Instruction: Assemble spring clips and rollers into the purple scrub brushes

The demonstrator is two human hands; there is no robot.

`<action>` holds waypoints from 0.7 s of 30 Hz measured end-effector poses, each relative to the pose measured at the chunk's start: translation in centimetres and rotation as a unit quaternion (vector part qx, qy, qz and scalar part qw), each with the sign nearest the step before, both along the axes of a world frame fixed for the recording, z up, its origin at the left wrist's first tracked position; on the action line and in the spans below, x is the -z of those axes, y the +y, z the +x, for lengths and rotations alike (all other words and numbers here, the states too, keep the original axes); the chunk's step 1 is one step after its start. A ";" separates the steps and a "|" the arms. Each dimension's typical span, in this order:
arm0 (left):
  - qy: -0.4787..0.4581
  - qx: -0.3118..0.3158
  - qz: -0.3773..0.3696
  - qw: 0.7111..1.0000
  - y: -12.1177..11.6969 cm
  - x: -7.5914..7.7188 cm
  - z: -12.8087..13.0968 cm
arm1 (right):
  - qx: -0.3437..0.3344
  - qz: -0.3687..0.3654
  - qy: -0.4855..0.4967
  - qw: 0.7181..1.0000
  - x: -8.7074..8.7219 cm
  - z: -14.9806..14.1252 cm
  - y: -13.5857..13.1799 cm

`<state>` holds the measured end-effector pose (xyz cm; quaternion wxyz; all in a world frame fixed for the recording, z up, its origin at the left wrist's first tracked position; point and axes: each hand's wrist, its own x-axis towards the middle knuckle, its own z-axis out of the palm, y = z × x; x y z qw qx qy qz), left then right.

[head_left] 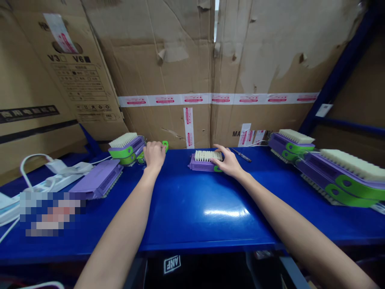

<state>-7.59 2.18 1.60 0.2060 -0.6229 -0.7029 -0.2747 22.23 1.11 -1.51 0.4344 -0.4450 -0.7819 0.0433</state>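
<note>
Bristles facing up top the central brush, which we find close to the back edge of the bench, roughly midway between its left and right ends. What matters most in space is that this brush lies just to the left of our right hand, the nearer one, whose thumb and index finger are parted wide around its right end, with the thumb against the near side of the bristles; how firmly they press, we cannot tell. The long axis of the brush runs nearly along the back edge, so it reaches from those fingers toward our left hand, which is apart from it across a stretch of bench. The green end points to the right, partly under our hand, while the plain purple end, with a small tab, points toward the bench's left edge. Our left fingers are curled in beside a green piece near the back edge; whether they hold it, we cannot tell from this side. Left of that hand are stacked brushes and, nearer the front-left corner, a purple casing. Along the back edge, just beyond our right hand, we see a screwdriver lying aslant.
</note>
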 end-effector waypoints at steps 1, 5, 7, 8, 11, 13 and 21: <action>-0.003 -0.024 -0.002 1.000 0.0 0.2 -0.4 | 0.000 0.000 -0.001 1.000 0.0 0.0 0.0; -0.018 -0.099 0.002 0.995 0.0 1.1 -0.9 | 0.001 -0.002 -0.005 1.000 0.0 -0.1 -0.1; -0.024 -0.129 0.015 0.991 0.0 1.4 -0.8 | 0.003 -0.004 -0.007 1.000 -0.1 -0.1 -0.1; -0.028 -0.145 0.021 0.989 0.0 1.5 -0.8 | 0.003 -0.005 -0.008 1.000 -0.1 -0.1 -0.1; -0.046 -0.197 0.015 0.979 0.2 1.9 -1.0 | 0.000 -0.003 -0.008 1.000 0.0 -0.1 -0.1; -0.048 -0.217 -0.017 0.975 0.2 2.0 -1.4 | -0.002 -0.002 -0.008 1.000 0.0 -0.1 -0.1; -0.032 -0.213 -0.063 0.975 0.2 1.8 -2.2 | -0.002 0.000 -0.006 1.000 0.0 -0.1 -0.1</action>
